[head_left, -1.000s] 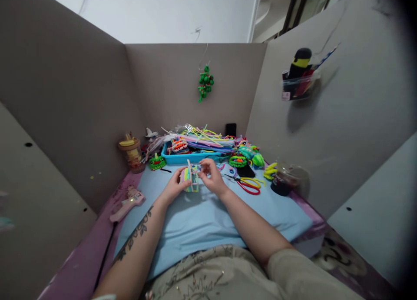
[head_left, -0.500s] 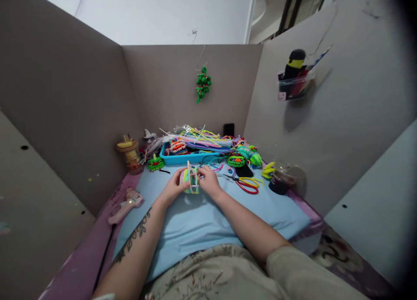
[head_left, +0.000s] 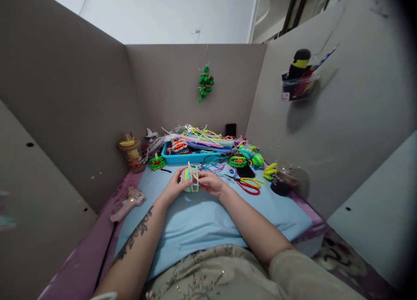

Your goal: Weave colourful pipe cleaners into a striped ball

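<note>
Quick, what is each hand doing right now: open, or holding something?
Left hand: closed, holding the craft piece.
Right hand: closed, fingertips pinching the same craft piece.

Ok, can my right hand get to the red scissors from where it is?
Probably yes. The scissors lie on the mat just beside the right hand, nothing bulky between them. That hand and the left hand both grip the bundle, so it must let go first.
</note>
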Available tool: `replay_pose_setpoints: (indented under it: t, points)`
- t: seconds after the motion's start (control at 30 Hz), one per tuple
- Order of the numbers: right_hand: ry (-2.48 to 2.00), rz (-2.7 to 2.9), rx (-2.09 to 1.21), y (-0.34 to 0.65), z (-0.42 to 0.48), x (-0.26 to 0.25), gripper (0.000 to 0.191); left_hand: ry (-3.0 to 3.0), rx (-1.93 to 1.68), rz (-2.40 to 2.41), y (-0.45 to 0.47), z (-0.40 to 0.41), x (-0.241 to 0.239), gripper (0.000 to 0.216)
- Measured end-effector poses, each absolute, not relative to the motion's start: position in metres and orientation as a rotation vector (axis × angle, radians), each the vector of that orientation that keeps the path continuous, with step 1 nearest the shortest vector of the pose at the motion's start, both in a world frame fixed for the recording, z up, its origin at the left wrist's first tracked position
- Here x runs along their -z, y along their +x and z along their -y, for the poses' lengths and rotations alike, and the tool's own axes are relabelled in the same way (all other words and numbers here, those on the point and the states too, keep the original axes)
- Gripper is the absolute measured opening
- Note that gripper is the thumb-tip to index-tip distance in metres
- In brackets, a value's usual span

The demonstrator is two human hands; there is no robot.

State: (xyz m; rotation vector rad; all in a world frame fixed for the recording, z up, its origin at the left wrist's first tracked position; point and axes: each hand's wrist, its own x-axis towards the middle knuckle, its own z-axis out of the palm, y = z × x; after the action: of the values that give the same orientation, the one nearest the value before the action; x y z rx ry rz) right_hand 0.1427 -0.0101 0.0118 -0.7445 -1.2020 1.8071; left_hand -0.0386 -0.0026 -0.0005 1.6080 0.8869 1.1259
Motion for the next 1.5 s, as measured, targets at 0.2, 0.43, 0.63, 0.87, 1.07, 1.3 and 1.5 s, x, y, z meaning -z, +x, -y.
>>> replay_pose_setpoints:
  t: [0.2,0.43,0.63,0.87,1.07,1.3,1.5]
  points:
    - [-0.652,1.296,-1.746,0.145,0.011,-0.012,0.037,1.633,-1.166,-0.941,-0.040,-0.003,0.007,0.068]
    - [-0.829,1.379,-1.314,0.134,0.003,0.004,0.036,1.724,-1.178,-0.968,-0.039,-0.005,0.013,0.069]
    - [-0.961,1.489,-0.850,0.134,-0.001,0.007,0.033,1.748,-1.159,-0.964,-0.037,0.000,0.007,0.067]
    - [-1.083,1.799,-0.192,0.142,0.009,0.003,0.036,1.701,-1.320,-1.128,-0.037,0.001,0.003,0.066]
    - [-0.777,2.232,0.093,0.137,0.030,-0.008,0.033,1.479,-1.545,-1.250,-0.044,-0.008,0.006,0.066]
    - [-0.624,2.038,-0.216,0.140,0.049,-0.025,0.036,1.361,-1.514,-1.244,-0.046,-0.007,0.004,0.068]
    - [-0.586,1.836,-0.690,0.154,0.031,-0.033,0.046,1.412,-1.354,-1.087,-0.042,-0.002,0.001,0.066]
